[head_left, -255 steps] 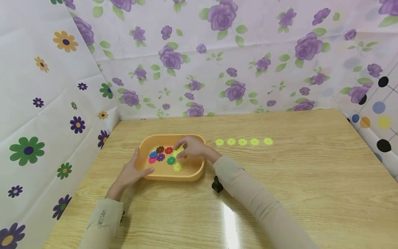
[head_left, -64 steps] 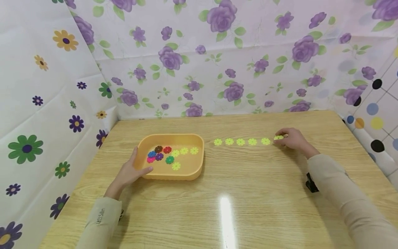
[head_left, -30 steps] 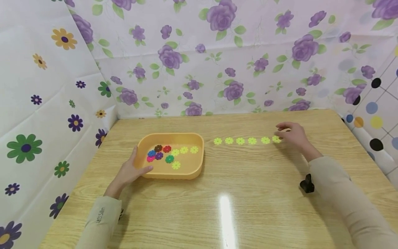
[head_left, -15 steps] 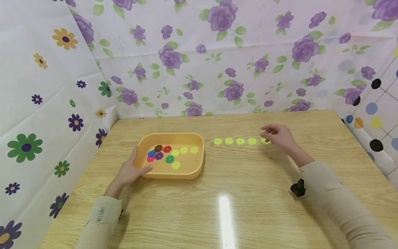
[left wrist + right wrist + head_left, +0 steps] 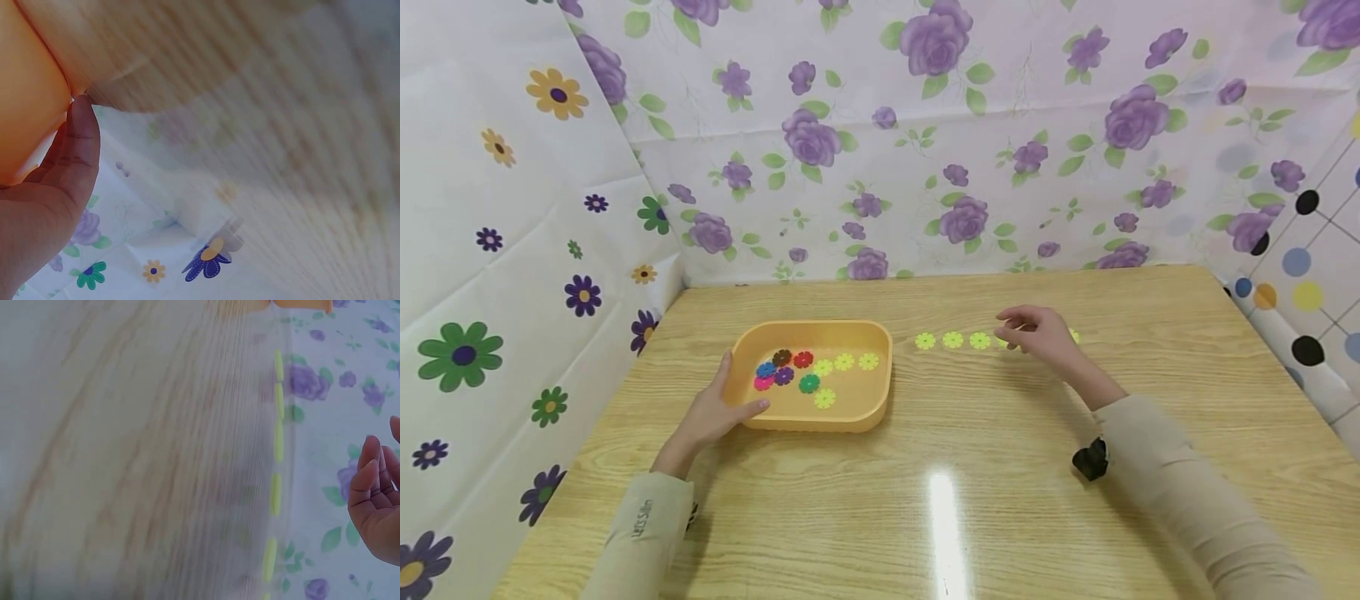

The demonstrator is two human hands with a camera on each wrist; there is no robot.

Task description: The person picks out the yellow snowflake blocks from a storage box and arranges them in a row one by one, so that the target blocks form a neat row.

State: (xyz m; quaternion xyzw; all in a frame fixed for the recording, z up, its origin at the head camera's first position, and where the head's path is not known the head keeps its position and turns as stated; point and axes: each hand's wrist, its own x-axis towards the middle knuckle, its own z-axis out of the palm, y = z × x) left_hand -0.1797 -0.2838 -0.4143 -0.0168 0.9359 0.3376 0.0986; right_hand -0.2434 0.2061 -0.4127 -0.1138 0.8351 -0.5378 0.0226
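Note:
In the head view my left hand [image 5: 707,419] grips the left end of a shallow orange plastic basin [image 5: 820,422], thumb over the front rim and fingers along the outer wall. The left wrist view shows those fingers [image 5: 81,144] against the basin's wall [image 5: 31,94]. Inside lie flower-shaped plastic discs: several yellow ones [image 5: 844,362], a green one [image 5: 809,383], a red one [image 5: 803,359], plus brown, blue, purple and pink. My right hand [image 5: 1041,333], loosely bent and holding nothing, hovers above a row of yellow discs [image 5: 952,340], partly hiding the row's right end.
The wooden table [image 5: 820,508] runs back to a flower-print sheet [image 5: 925,167], with another patterned sheet [image 5: 535,333] on the left. A dotted sheet [image 5: 1322,275] borders the right side. A black wrist device [image 5: 1092,460] hangs under the right sleeve.
The right hand took a yellow disc from the basin, set it at the row's right end and let go. Now it has moved left over the row. The left hand stays at the basin.

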